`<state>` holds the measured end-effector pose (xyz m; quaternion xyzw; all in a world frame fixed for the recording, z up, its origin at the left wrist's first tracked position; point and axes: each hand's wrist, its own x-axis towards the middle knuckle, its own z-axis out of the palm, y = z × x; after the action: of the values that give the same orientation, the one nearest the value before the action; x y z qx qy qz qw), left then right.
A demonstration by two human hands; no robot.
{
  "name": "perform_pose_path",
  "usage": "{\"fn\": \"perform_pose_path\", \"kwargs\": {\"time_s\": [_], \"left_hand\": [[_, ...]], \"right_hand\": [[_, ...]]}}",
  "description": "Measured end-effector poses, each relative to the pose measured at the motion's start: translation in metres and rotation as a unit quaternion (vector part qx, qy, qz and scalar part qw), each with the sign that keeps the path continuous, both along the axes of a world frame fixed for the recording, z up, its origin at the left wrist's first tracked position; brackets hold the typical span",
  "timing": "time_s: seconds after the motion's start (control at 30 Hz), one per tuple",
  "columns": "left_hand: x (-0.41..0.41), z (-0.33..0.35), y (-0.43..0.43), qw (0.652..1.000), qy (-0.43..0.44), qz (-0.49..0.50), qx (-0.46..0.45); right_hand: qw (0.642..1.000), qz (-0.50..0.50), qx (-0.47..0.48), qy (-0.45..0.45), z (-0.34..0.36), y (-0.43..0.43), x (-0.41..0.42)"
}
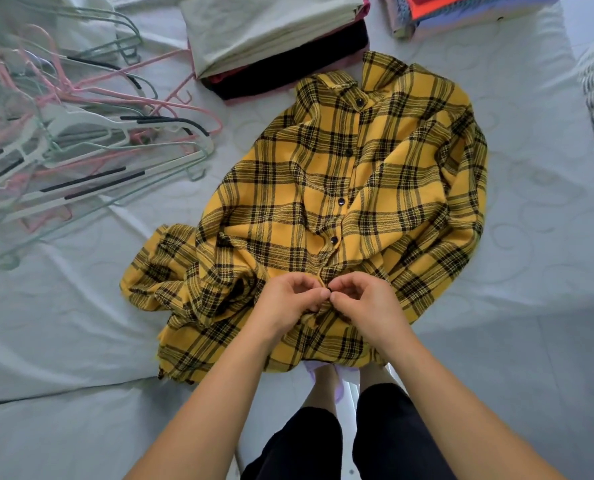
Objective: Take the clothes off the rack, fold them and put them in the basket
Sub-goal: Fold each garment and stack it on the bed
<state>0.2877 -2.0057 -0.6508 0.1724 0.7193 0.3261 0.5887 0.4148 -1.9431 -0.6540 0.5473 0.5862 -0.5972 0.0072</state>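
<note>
Hands, left (285,299) and right (364,301), pinch plaid shirt (375,174) placket.

bare forearms with no sleeves; black trousers (340,441) cropped below the knee; bare lower legs

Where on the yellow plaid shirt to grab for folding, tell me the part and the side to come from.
Take the yellow plaid shirt at its two shoulders beside the collar, reaching in from the outer sides. It lies face up, collar away from the person, placket running down the middle, sleeves bunched at the edges. Both the left hand and right hand now pinch the placket near the hem, probably at a button.
</note>
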Motion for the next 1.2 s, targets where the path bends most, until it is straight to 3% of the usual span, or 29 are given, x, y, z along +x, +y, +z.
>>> {"fn": "perform_pose_path", "kwargs": {"time_s": [0.13,0.33,0.43,0.67,0.93,1.07,1.2], "left_hand": [[0.005,-0.001,0.006,0.999,0.047,-0.008,-0.011],[0.001,0.001,0.001,0.999,-0.043,0.025,-0.011],[-0.004,0.000,0.004,0.998,-0.042,0.012,-0.033],[-0.008,0.000,0.012,0.998,-0.040,-0.052,-0.025],[-0.001,-0.001,0.015,0.997,0.007,-0.076,-0.010],[0.000,-0.002,0.016,0.999,0.022,-0.048,-0.004],[0.000,-0.002,0.018,0.999,0.001,-0.047,0.000]], "right_hand": [[0.999,-0.012,0.045,-0.009,-0.001,-0.005,-0.001],[0.998,-0.026,0.058,-0.016,0.000,-0.007,-0.001],[0.999,-0.003,0.050,-0.016,0.004,-0.012,-0.003],[0.988,0.045,0.133,-0.057,0.003,-0.011,-0.002],[0.986,0.032,0.154,-0.060,0.002,-0.007,-0.004],[0.994,0.006,0.106,-0.035,0.003,-0.003,-0.005],[0.992,0.004,0.112,-0.050,0.002,-0.004,-0.006]]}}
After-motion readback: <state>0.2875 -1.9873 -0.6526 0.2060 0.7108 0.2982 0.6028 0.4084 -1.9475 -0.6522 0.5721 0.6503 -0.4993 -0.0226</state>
